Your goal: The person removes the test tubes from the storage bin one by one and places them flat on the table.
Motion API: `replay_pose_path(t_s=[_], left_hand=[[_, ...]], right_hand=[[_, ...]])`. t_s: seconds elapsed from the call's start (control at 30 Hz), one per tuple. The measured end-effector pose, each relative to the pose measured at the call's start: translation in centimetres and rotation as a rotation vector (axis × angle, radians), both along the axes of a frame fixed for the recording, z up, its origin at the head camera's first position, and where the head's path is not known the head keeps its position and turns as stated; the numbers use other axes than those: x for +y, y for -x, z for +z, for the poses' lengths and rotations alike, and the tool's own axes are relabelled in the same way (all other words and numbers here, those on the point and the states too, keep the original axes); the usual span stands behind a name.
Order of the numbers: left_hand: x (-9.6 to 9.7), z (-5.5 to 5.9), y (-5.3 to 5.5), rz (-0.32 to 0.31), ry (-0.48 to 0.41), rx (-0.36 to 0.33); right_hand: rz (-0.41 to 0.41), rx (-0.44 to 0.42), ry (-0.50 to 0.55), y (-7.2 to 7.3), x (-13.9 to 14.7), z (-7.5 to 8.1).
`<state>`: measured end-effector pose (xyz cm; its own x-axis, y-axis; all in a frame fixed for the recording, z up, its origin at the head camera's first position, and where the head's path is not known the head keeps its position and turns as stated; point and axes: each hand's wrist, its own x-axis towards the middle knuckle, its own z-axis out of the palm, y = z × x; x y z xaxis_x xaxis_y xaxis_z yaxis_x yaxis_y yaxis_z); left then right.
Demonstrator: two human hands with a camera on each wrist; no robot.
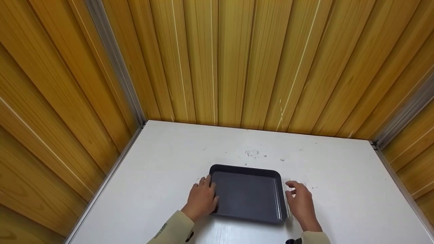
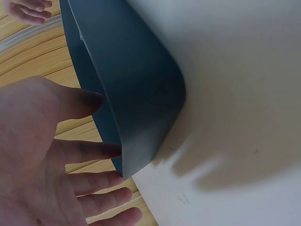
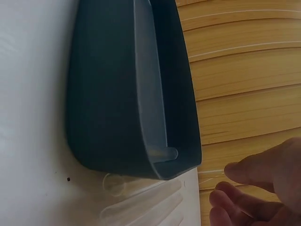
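A dark rectangular tray (image 1: 247, 195) lies on the white table. My left hand (image 1: 201, 198) is at its left side, fingers fairly straight; in the left wrist view the fingertips (image 2: 110, 149) reach right to the rim. To the right of the tray, my right hand (image 1: 301, 202) hovers with loosely bent fingers and nothing between them. A clear, round-ended tube (image 3: 164, 154) rests inside the tray along its right wall. More clear tubes (image 3: 141, 205) lie on the table beside that wall, below my right hand.
The white table (image 1: 162, 169) carries dark scuff marks near its middle. Yellow wood-patterned panels (image 1: 234, 67) rise behind it and on both sides. Grey metal posts (image 1: 118, 61) stand in the corners.
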<state>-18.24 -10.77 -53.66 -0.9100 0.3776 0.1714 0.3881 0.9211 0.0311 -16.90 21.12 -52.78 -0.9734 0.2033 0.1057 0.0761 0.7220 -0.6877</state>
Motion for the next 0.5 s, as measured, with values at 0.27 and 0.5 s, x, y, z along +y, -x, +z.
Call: replay_pose_path(t_s=[0.27, 0.5], left_hand=[[0.1, 0.2, 0.0, -0.033, -0.025, 0.018], [0.4, 0.0, 0.1, -0.047, -0.022, -0.002]], right_hand=[[0.062, -0.056, -0.005, 0.6, -0.9, 0.5], [0.092, -0.079, 0.001, 0.7, -1.7, 0.5]])
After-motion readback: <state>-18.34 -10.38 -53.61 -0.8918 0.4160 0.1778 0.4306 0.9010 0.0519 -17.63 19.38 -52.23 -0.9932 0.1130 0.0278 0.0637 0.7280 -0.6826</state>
